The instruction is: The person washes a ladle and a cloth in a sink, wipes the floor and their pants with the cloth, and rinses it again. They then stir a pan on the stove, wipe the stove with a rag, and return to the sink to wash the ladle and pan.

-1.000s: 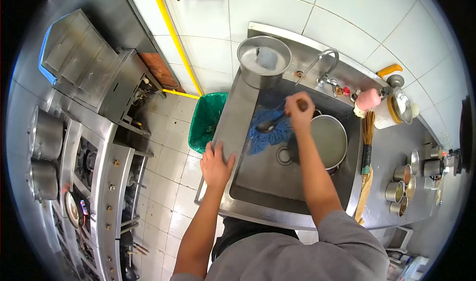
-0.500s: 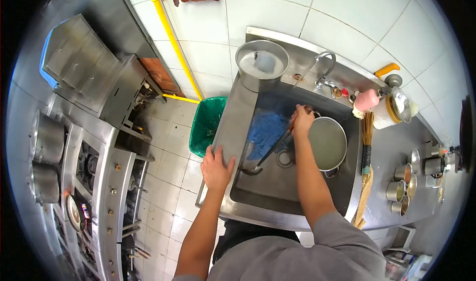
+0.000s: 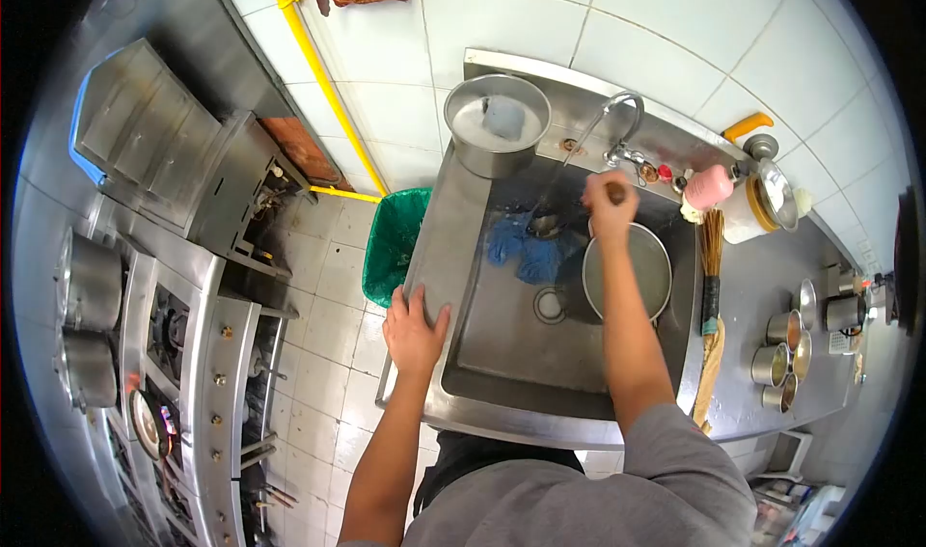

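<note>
Steel met running water as the right hand (image 3: pixel 612 205) clenched the ladle (image 3: pixel 545 226) by its handle, the bowl down beneath the tap (image 3: pixel 632 113) and right by the blue cloth (image 3: pixel 538 259) in the sink (image 3: pixel 521 354)! Across the way, the left hand (image 3: pixel 415 337) lay open on the metal rim, while a pot (image 3: pixel 656 275) of cloudy liquid sat under the right forearm.
</note>
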